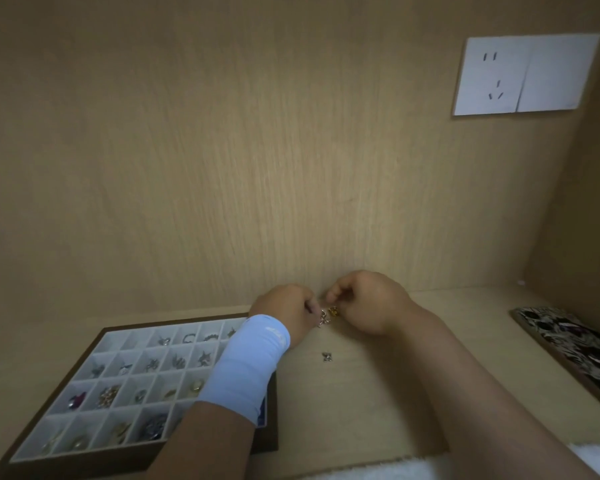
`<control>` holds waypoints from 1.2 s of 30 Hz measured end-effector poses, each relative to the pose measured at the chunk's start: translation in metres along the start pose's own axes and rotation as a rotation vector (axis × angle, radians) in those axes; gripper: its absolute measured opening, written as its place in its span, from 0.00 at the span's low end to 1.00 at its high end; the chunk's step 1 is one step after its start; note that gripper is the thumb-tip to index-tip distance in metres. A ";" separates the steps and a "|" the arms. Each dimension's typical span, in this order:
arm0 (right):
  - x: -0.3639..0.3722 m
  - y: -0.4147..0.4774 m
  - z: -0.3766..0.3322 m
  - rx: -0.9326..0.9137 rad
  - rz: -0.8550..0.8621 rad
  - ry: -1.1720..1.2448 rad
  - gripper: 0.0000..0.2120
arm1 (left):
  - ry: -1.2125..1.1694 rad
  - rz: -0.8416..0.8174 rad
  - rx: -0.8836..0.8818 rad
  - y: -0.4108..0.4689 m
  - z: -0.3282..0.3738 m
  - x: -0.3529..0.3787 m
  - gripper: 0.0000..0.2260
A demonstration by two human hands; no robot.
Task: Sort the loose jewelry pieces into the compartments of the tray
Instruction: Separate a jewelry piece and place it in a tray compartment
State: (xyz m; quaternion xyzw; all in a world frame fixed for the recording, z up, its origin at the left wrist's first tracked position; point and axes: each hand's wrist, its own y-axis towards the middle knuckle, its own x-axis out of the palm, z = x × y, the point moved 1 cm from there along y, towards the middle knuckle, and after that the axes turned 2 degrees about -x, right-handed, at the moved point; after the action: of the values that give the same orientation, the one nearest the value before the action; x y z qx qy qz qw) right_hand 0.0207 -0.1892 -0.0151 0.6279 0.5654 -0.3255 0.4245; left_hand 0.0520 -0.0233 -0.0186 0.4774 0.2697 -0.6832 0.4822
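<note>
My left hand (284, 311) and right hand (364, 301) meet fingertip to fingertip low over the back of the wooden desk (361, 410), the left's curled fingers pinching a dangling silver piece (323, 319) and the right's pinching a gold-coloured piece (333, 310) (the two trinkets touch, so exactly who holds what is hard to tell). A second small silver piece (327, 357) lies loose on the desk just in front of them. My pale blue wrist sleeve (253, 362) crosses the far right corner of the compartment tray (118, 462), most of whose cells hold jewelry, while a phone in a patterned case (568, 348) lies well apart at the right and a white wall socket (525, 74) sits high above it.
</note>
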 end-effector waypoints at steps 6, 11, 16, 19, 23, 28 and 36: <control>0.004 0.002 -0.003 -0.044 -0.013 0.156 0.07 | -0.147 0.022 -0.020 0.002 -0.005 -0.002 0.07; 0.001 0.002 -0.003 -0.050 -0.001 0.459 0.05 | -0.448 0.032 -0.020 0.001 -0.006 -0.008 0.07; -0.005 0.002 -0.011 -0.046 0.086 0.672 0.04 | -0.693 0.061 -0.007 0.000 -0.002 -0.020 0.05; -0.010 0.001 -0.019 -0.042 0.116 0.709 0.05 | -0.777 0.087 -0.039 -0.004 -0.003 -0.029 0.03; -0.017 -0.005 -0.038 -0.121 0.012 0.836 0.08 | -0.906 0.133 -0.118 -0.015 -0.012 -0.042 0.02; -0.019 -0.007 -0.065 -0.183 0.081 0.830 0.08 | -0.935 0.203 -0.099 -0.037 -0.023 -0.061 0.01; 0.007 -0.021 -0.116 -0.240 0.031 0.775 0.04 | -0.946 0.322 -0.158 -0.098 -0.061 -0.080 0.02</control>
State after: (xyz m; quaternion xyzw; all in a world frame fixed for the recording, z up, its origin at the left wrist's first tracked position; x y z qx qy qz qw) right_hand -0.0073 -0.0811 0.0249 0.6584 0.7081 0.0102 0.2550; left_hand -0.0074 0.0973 0.0216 0.1131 -0.0047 -0.7192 0.6855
